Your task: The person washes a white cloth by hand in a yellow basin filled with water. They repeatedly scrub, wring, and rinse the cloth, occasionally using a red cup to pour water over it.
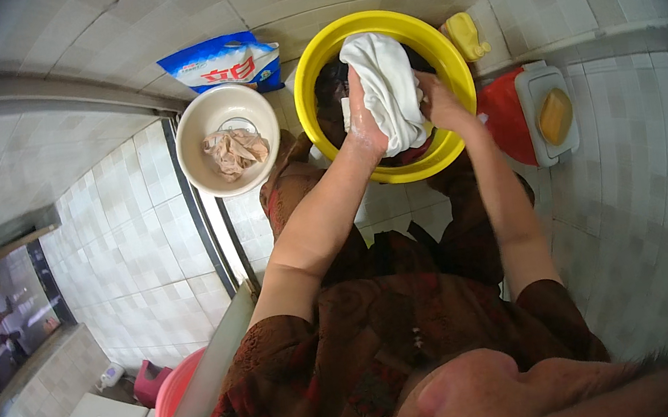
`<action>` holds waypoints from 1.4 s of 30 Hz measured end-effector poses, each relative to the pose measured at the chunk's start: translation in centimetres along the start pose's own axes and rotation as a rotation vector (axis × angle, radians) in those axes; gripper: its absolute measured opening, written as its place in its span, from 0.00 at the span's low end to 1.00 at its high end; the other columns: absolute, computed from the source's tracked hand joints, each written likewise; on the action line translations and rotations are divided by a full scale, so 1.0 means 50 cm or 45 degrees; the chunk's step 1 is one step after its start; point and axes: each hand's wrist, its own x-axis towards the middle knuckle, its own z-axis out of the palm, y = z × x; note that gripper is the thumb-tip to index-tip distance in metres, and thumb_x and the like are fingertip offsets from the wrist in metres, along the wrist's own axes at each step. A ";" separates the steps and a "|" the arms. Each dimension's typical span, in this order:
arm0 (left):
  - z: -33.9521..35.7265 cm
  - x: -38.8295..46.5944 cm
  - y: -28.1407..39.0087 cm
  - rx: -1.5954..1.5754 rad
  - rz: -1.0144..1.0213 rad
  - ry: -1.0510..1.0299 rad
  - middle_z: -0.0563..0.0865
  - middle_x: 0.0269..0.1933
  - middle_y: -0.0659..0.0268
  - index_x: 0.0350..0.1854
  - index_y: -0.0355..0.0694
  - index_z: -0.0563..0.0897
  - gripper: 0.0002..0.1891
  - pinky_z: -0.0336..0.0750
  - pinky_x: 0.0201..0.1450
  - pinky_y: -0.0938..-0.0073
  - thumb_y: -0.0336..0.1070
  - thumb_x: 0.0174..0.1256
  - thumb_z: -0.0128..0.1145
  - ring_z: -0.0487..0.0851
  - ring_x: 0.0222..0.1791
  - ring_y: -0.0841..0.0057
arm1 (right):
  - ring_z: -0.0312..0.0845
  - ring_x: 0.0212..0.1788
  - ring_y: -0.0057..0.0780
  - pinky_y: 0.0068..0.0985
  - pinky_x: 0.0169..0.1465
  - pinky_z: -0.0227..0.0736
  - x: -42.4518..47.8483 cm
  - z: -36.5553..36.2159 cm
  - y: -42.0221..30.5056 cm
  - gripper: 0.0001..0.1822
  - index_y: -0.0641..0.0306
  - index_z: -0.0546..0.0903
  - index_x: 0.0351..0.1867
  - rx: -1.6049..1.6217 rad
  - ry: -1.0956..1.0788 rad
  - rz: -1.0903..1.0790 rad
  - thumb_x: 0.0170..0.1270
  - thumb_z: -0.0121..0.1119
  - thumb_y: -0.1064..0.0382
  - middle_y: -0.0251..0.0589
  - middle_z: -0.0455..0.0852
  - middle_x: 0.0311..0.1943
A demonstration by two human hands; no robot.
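Observation:
My left hand [365, 123] and my right hand [441, 103] grip a bunched white cloth [386, 87] from both sides. They hold it over a round yellow plastic basin [307, 105]. Suds or wet sheen show on my left wrist. Beneath the cloth, dark fabric [330, 96] lies in the basin, partly hidden by my hands. A reddish piece of fabric [422, 151] shows near the basin's front side. The fingertips of my left hand are hidden behind the white cloth.
A cream basin [187, 146] holds a crumpled beige cloth [238, 151]. Behind it leans a blue-and-white detergent bag [221, 63]. A yellow plastic bottle [464, 37] lies by the wall. At right, a soap bar [555, 116] rests on the pale top of a red container [505, 118]. A glass panel [205, 383] stands at lower left.

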 end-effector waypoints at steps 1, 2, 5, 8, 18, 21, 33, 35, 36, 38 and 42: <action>-0.012 0.009 -0.001 0.012 0.012 -0.034 0.82 0.45 0.61 0.53 0.46 0.75 0.28 0.77 0.46 0.58 0.65 0.65 0.40 0.81 0.42 0.62 | 0.74 0.53 0.34 0.26 0.55 0.68 0.014 0.048 0.017 0.22 0.65 0.70 0.59 0.051 -0.079 0.129 0.63 0.51 0.67 0.45 0.80 0.48; -0.005 0.022 -0.009 0.097 0.059 -0.010 0.82 0.44 0.62 0.52 0.45 0.75 0.28 0.78 0.44 0.60 0.64 0.66 0.40 0.82 0.40 0.64 | 0.75 0.51 0.33 0.26 0.54 0.68 0.016 0.091 0.068 0.20 0.66 0.72 0.56 0.304 0.011 0.229 0.63 0.51 0.66 0.45 0.80 0.47; -0.019 0.008 0.018 0.004 0.181 -0.032 0.82 0.44 0.62 0.52 0.45 0.75 0.27 0.78 0.47 0.62 0.63 0.67 0.42 0.81 0.43 0.66 | 0.75 0.42 0.31 0.27 0.45 0.69 0.009 0.091 0.045 0.14 0.66 0.75 0.44 0.850 0.221 0.569 0.64 0.50 0.58 0.44 0.81 0.44; -0.012 -0.003 0.044 0.264 0.145 0.201 0.80 0.50 0.59 0.57 0.43 0.72 0.32 0.75 0.53 0.61 0.66 0.67 0.37 0.80 0.48 0.63 | 0.76 0.42 0.38 0.31 0.40 0.70 -0.014 -0.031 0.002 0.11 0.58 0.74 0.42 1.856 0.585 0.719 0.65 0.48 0.55 0.45 0.78 0.52; -0.035 0.022 0.002 0.297 0.128 0.240 0.73 0.61 0.56 0.66 0.39 0.64 0.39 0.67 0.63 0.61 0.69 0.65 0.36 0.73 0.58 0.61 | 0.67 0.61 0.38 0.29 0.61 0.62 -0.039 0.100 -0.053 0.27 0.71 0.67 0.61 0.771 0.152 0.285 0.62 0.54 0.61 0.52 0.72 0.59; 0.004 0.009 0.011 0.262 0.065 0.224 0.73 0.61 0.56 0.66 0.39 0.64 0.40 0.67 0.63 0.60 0.70 0.64 0.36 0.74 0.58 0.61 | 0.72 0.52 0.37 0.31 0.53 0.67 -0.060 0.147 0.032 0.19 0.70 0.71 0.54 0.965 0.425 0.613 0.64 0.49 0.64 0.49 0.75 0.53; -0.141 0.085 0.015 0.624 0.288 0.635 0.65 0.66 0.50 0.69 0.34 0.51 0.47 0.71 0.57 0.66 0.70 0.60 0.44 0.73 0.59 0.61 | 0.75 0.46 0.42 0.33 0.52 0.67 -0.063 -0.100 -0.276 0.12 0.68 0.75 0.41 0.770 0.407 0.241 0.67 0.45 0.61 0.49 0.78 0.41; -0.148 0.084 0.016 0.743 0.558 0.612 0.72 0.60 0.51 0.63 0.33 0.61 0.40 0.72 0.52 0.64 0.65 0.61 0.46 0.76 0.53 0.62 | 0.73 0.37 0.51 0.41 0.45 0.67 -0.102 -0.069 -0.415 0.05 0.66 0.72 0.32 0.363 0.364 0.046 0.63 0.48 0.66 0.54 0.74 0.30; -0.095 0.060 0.011 0.826 0.745 0.647 0.78 0.54 0.52 0.58 0.32 0.69 0.35 0.73 0.48 0.63 0.62 0.62 0.48 0.79 0.48 0.63 | 0.71 0.37 0.56 0.41 0.44 0.67 -0.109 -0.066 -0.436 0.06 0.66 0.72 0.31 0.253 0.406 -0.190 0.62 0.48 0.65 0.56 0.73 0.30; -0.167 0.070 0.025 0.930 0.437 0.615 0.80 0.48 0.53 0.52 0.31 0.74 0.31 0.73 0.46 0.63 0.58 0.62 0.49 0.79 0.45 0.64 | 0.72 0.32 0.57 0.44 0.38 0.67 -0.077 -0.018 -0.392 0.06 0.66 0.72 0.28 0.154 0.556 -0.224 0.61 0.49 0.65 0.54 0.74 0.24; -0.094 0.040 -0.014 0.718 0.004 0.760 0.81 0.46 0.53 0.49 0.28 0.75 0.24 0.74 0.44 0.62 0.48 0.66 0.44 0.81 0.41 0.64 | 0.74 0.29 0.59 0.48 0.35 0.66 0.013 -0.025 -0.227 0.10 0.64 0.74 0.29 0.002 0.777 0.202 0.62 0.47 0.60 0.56 0.78 0.25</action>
